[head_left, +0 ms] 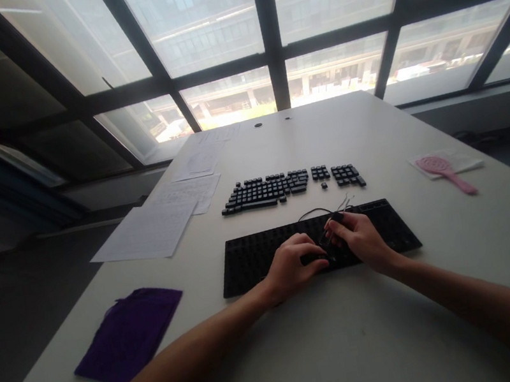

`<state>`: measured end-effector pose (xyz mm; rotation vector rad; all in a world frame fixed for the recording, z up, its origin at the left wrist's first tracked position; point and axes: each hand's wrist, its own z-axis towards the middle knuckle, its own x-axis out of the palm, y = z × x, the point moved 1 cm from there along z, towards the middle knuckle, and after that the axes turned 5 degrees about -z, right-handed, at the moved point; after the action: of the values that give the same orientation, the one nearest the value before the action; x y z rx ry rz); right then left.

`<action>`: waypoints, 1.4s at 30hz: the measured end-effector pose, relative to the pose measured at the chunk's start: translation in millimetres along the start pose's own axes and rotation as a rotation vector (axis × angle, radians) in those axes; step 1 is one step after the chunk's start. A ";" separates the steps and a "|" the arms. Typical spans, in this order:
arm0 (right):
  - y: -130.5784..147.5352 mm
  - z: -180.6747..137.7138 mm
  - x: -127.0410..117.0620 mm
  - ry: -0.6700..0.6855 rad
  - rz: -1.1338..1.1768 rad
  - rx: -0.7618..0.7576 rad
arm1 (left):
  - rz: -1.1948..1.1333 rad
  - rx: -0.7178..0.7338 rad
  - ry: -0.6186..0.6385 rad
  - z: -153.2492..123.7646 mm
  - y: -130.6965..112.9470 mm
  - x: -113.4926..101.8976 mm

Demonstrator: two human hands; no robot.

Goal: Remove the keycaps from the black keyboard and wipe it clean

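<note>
Your forearms angle inward over the white table, past a flat purple pouch by the left edge, its inside hidden. Your left hand bends over the middle of the black keyboard, thumb and fingers curved close; whether they grip anything I cannot tell. Your right hand pinches a small dark piece above the keyboard, which lies long and dim, well in from the left and right edges. Beyond, toward the far edge, loose black keycaps lie in rows.
</note>
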<state>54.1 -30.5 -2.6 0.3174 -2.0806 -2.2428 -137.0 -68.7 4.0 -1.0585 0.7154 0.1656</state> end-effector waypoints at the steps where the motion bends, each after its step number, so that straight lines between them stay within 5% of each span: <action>1: 0.0 0.0 -0.2 0.001 -0.004 0.000 | -0.069 -0.021 -0.019 -0.1 -2.4 -1.7; 5: -0.7 0.3 -0.3 0.007 0.002 -0.008 | -0.184 -0.047 -0.066 8.6 -3.8 -21.2; 10: -3.1 1.1 1.3 0.012 0.015 0.001 | 0.106 -0.047 -0.247 56.4 31.6 -56.1; 16: -2.0 -0.7 3.0 0.007 0.032 0.020 | 0.520 -0.015 -0.107 112.8 75.4 -56.3; 29: -1.3 1.0 1.1 0.026 0.056 0.032 | 0.588 -0.077 -0.161 116.1 101.0 -60.1; 36: 2.0 1.9 -1.3 -0.009 0.174 0.046 | 0.511 -0.028 -0.223 107.5 70.8 -65.7; 42: 15.3 -4.5 -12.7 0.062 -0.044 -0.150 | 0.259 0.037 -0.136 60.4 5.9 -29.3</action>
<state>66.0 -33.8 13.7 0.4212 -1.8805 -2.3647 -134.5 -9.0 35.1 -0.9079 0.7281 0.4418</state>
